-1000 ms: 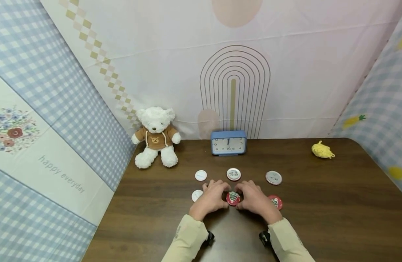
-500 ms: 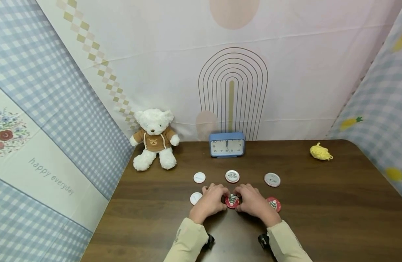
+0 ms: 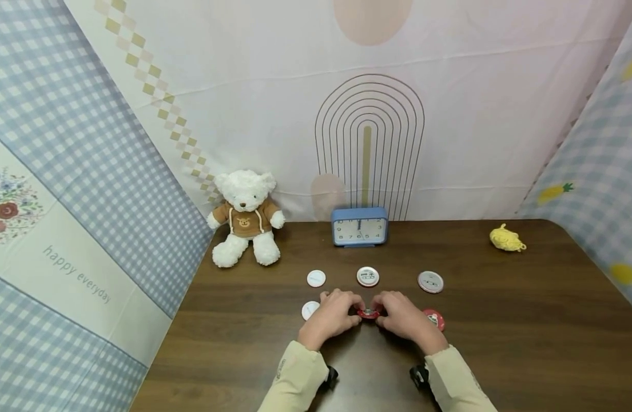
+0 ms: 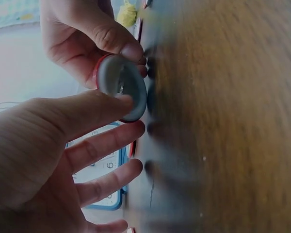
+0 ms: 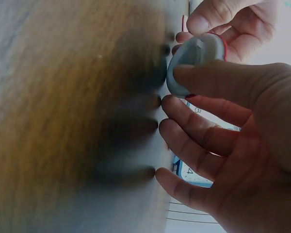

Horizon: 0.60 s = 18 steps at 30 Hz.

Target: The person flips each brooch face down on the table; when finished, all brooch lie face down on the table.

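Observation:
A round red button badge (image 3: 369,314) with a green tree print is raised on edge between both hands, its face tilted up and away. The left hand (image 3: 332,316) pinches its left side, the thumb lying on the badge's grey metal back (image 4: 107,77) in the left wrist view. From the right, the right hand (image 3: 407,319) pinches the same badge, its thumb also on the back (image 5: 182,56) in the right wrist view. The other fingertips of both hands rest on or just above the table. Partly hidden beside the right hand lies another red tree badge (image 3: 436,320).
Face down behind the hands lie a white disc (image 3: 316,278), a pin-backed badge (image 3: 368,277) and a larger silver-backed badge (image 3: 430,282). Another white disc (image 3: 309,309) is left of the left hand. A blue clock (image 3: 359,226), teddy bear (image 3: 246,220) and yellow trinket (image 3: 507,238) stand farther back.
The red badge, earlier with its tree face showing to the head camera, has been tipped up so that only a thin slice of it shows. Both hands keep their hold.

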Each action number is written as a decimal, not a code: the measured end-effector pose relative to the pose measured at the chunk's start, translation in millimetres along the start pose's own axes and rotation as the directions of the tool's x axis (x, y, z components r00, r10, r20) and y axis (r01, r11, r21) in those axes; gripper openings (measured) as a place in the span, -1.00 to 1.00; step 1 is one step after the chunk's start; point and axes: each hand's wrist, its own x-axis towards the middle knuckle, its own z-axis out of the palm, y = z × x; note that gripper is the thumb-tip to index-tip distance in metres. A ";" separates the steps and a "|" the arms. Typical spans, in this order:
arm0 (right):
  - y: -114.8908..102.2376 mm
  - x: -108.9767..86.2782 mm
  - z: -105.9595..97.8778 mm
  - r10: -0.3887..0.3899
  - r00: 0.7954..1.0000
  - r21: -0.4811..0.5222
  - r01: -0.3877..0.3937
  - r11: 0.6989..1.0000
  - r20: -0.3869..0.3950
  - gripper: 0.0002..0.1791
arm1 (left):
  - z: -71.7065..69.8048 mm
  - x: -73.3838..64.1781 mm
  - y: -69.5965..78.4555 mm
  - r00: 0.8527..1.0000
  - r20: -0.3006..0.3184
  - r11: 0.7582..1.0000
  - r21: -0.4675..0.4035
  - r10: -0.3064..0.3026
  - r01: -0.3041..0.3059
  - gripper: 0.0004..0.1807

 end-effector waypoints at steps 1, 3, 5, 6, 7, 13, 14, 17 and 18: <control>0.9 -0.6 0.3 -0.014 1.000 0.002 0.014 1.000 -0.008 -0.83 | 0.1 0.2 0.1 1.000 -0.002 1.000 -0.001 0.001 -0.001 -0.88; 2.7 -1.7 0.5 -0.044 0.999 0.003 0.044 0.999 -0.026 -0.83 | -0.1 0.7 0.5 1.000 -0.008 1.000 0.000 0.008 -0.008 -0.90; 4.8 -2.3 0.3 -0.063 0.997 0.001 0.063 0.998 -0.044 -0.84 | 0.2 1.8 1.7 1.000 -0.012 1.000 0.001 0.011 -0.011 -0.91; 5.1 -2.6 -0.2 -0.067 0.997 0.001 0.067 0.998 -0.049 -0.85 | 0.0 2.3 2.3 1.000 -0.012 1.000 0.003 0.012 -0.012 -0.92; 5.2 -2.9 -0.6 -0.070 0.996 0.000 0.070 0.998 -0.054 -0.86 | 0.0 2.7 3.0 1.000 -0.012 1.000 0.007 0.013 -0.013 -0.91; 5.2 -3.0 -1.3 -0.068 0.996 0.004 0.068 0.998 -0.054 -0.89 | 0.5 5.6 7.2 1.000 -0.012 1.000 0.021 0.008 -0.007 -0.91; 5.1 -2.8 -1.4 -0.059 0.997 0.005 0.059 0.998 -0.049 -0.90 | 0.7 6.1 8.0 1.000 -0.014 1.000 0.021 0.006 -0.006 -0.92; 3.7 -2.5 -1.8 -0.028 0.999 -0.001 0.028 1.000 -0.040 -0.90 | 1.1 7.2 10.7 1.000 -0.024 1.000 0.028 -0.002 0.003 -0.95; 3.6 -2.1 -1.6 -0.020 0.999 -0.004 0.020 1.000 -0.040 -0.90 | 1.5 7.4 11.3 1.000 -0.026 0.999 0.032 -0.008 0.009 -0.96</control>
